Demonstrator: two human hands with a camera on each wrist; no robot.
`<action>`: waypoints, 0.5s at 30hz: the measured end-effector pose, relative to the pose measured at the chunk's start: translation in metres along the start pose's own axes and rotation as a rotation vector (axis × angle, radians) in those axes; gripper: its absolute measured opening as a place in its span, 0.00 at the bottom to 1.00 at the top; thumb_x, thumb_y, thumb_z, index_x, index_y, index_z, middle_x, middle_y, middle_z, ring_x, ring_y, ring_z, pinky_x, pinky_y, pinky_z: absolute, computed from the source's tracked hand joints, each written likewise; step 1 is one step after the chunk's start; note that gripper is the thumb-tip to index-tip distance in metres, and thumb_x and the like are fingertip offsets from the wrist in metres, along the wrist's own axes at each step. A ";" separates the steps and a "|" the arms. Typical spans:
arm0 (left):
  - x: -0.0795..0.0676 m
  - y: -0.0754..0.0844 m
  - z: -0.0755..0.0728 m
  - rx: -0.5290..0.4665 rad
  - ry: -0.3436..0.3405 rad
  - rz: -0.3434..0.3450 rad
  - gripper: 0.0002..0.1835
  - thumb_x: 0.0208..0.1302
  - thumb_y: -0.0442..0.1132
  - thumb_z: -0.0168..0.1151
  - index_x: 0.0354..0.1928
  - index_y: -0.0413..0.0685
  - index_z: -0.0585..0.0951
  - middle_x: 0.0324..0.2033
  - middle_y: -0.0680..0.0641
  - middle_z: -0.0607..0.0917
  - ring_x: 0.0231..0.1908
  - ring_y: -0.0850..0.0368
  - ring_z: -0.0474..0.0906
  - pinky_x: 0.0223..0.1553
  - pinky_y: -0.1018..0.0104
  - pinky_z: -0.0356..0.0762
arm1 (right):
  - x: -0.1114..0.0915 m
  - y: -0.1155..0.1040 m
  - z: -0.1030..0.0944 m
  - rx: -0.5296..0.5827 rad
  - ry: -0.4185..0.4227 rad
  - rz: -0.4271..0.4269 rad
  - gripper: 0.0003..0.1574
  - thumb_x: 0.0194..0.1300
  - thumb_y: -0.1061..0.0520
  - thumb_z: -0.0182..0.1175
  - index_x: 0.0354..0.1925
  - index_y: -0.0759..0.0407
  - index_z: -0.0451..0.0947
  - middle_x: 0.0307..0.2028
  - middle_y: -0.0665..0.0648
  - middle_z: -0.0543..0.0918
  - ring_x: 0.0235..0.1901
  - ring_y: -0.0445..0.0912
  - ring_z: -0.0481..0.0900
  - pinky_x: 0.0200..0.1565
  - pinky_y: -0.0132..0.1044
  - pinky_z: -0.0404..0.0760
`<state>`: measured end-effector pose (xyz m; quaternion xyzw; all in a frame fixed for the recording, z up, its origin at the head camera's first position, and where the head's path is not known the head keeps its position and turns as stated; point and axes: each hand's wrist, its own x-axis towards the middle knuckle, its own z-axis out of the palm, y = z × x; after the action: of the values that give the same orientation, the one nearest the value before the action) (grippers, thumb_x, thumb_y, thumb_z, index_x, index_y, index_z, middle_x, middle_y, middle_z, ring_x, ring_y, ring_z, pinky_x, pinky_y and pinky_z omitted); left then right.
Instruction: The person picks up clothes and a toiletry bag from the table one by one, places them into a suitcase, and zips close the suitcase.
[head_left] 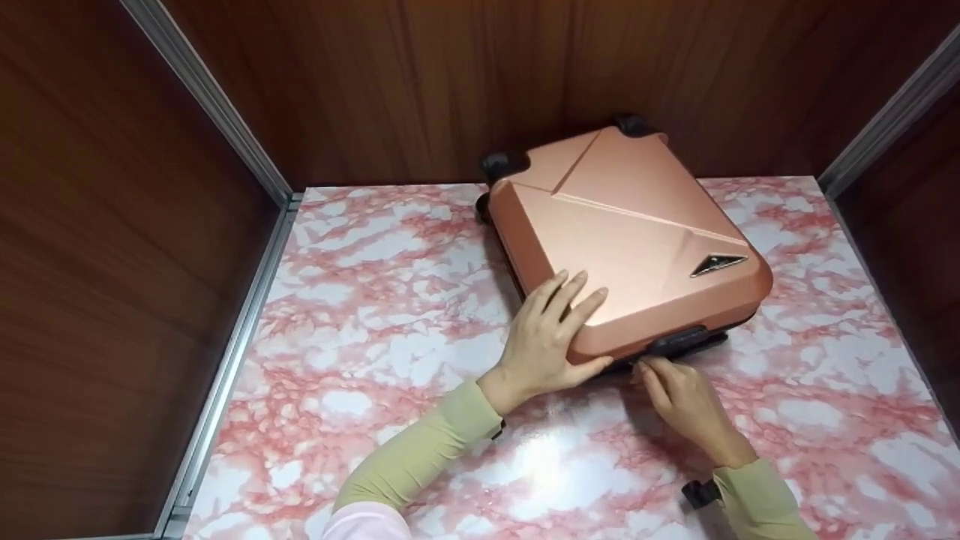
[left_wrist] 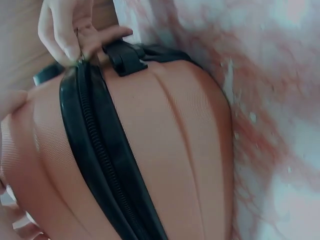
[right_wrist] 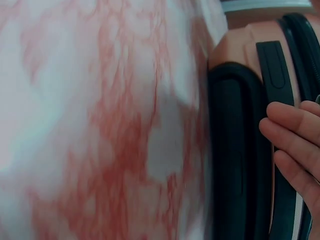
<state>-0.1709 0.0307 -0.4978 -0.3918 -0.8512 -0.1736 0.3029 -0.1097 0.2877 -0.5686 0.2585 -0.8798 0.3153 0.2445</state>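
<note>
A rose-gold hard-shell suitcase (head_left: 615, 232) lies flat, its corner toward me. My left hand (head_left: 551, 330) rests on its near left corner, fingers spread over the top and thumb low on the side. With thumb and index finger, my right hand (head_left: 682, 397) pinches a zipper pull (left_wrist: 81, 58) on the near side, just by the black carry handle (head_left: 679, 343). In the left wrist view the black zipper (left_wrist: 102, 150) runs round the shell and looks closed along the stretch shown. The right wrist view has the right hand's other fingers (right_wrist: 295, 125) beside the handle.
The suitcase lies on a red-and-white marbled surface (head_left: 360, 315). Dark wood panels (head_left: 420, 90) stand behind and at both sides, with metal frame strips (head_left: 240, 322) at the corners. Black wheels (head_left: 484, 206) at the suitcase's far end sit close to the back panel.
</note>
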 end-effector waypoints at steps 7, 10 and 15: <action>0.001 0.017 0.000 0.085 -0.068 0.031 0.48 0.58 0.74 0.58 0.73 0.52 0.72 0.69 0.42 0.72 0.69 0.43 0.62 0.72 0.53 0.53 | -0.008 0.012 -0.013 -0.050 0.041 0.028 0.08 0.60 0.71 0.63 0.38 0.65 0.84 0.27 0.58 0.85 0.23 0.50 0.82 0.23 0.47 0.78; 0.004 0.024 0.001 0.108 -0.087 0.050 0.47 0.58 0.75 0.57 0.73 0.54 0.72 0.68 0.42 0.73 0.67 0.43 0.63 0.70 0.52 0.56 | -0.008 0.017 -0.018 -0.064 0.059 0.038 0.07 0.60 0.71 0.63 0.36 0.63 0.82 0.24 0.55 0.82 0.21 0.48 0.79 0.22 0.46 0.76; 0.017 0.035 0.005 0.120 -0.153 0.072 0.46 0.60 0.75 0.53 0.76 0.59 0.68 0.68 0.43 0.71 0.65 0.45 0.63 0.67 0.53 0.60 | 0.000 0.034 -0.031 -0.090 0.067 0.090 0.08 0.66 0.70 0.59 0.32 0.60 0.78 0.20 0.50 0.72 0.19 0.46 0.71 0.21 0.44 0.72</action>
<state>-0.1544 0.0648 -0.4889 -0.4156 -0.8661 -0.0808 0.2658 -0.1226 0.3315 -0.5619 0.1966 -0.8952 0.2944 0.2708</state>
